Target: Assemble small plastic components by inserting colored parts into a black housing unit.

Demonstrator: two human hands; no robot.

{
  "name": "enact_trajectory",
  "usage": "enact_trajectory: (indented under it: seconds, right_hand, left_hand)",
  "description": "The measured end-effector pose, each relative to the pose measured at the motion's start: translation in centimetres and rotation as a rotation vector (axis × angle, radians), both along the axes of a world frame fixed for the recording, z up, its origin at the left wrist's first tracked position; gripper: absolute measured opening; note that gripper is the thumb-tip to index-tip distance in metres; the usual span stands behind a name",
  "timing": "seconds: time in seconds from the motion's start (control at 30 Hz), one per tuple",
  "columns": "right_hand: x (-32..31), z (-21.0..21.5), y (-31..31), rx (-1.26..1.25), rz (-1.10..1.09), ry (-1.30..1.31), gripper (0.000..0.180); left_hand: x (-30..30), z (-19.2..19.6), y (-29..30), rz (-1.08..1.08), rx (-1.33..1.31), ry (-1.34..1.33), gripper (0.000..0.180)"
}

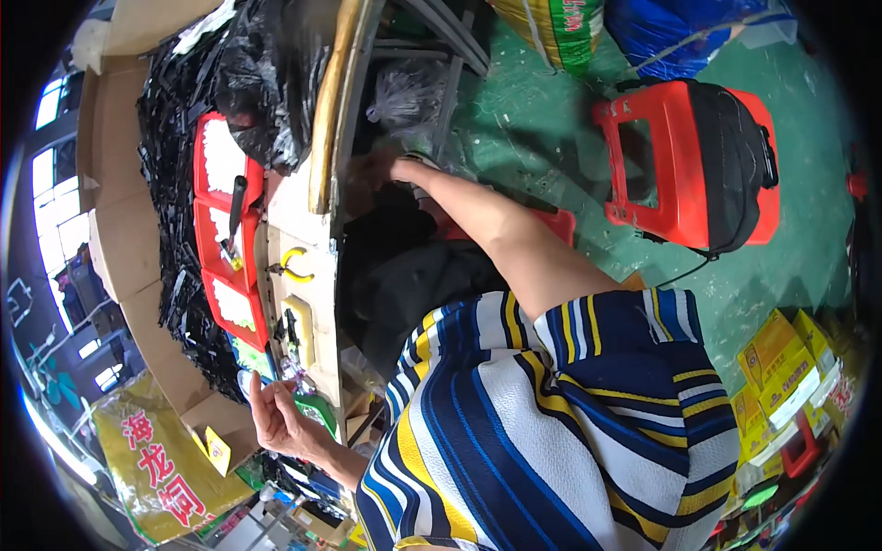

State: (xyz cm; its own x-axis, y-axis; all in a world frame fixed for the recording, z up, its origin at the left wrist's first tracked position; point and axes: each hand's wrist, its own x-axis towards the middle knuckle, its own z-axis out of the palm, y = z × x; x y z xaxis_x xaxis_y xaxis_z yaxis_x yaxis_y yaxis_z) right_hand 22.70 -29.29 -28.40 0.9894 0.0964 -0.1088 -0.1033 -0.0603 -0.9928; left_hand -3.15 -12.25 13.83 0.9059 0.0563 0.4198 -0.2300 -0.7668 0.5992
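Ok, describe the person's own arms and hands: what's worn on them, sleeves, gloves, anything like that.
Both hands are bare, with no gloves, and no rings or watch can be made out. The left hand and its wrist are uncovered. The right hand and the whole right forearm are bare too. The short sleeve above it is dark blue with white and yellow stripes, matching the striped top.

The right arm was stretched out from a striped short sleeve, bare from above the elbow, and reached under the edge of the counter. The right hand (381,172) was half lost in shadow there, and its grip could not be made out. The left hand (278,421) was held up at the counter's near edge, palm exposed, fingers loosely curled and holding nothing.
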Motion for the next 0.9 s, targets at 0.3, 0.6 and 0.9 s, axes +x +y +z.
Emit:
enact_trajectory:
  seconds: [0.3,0.6,0.9]
  right_hand:
    - [-8.6,1.9,-7.3,0.149,0.092,0.111,0.017]
    - [-9.6,34.5,-8.9,-0.158,0.404,-0.236,0.013]
    - [1.0,36.9,8.5,-0.743,0.599,-0.879,0.013]
  left_hand:
    - [-1.0,-1.5,3.4,0.144,-0.165,0.021,0.034]
    - [2.1,-4.1,6.2,0.212,-0.11,-0.102,0.028]
    - [3.1,-5.3,9.4,0.164,-0.19,-0.132,0.031]
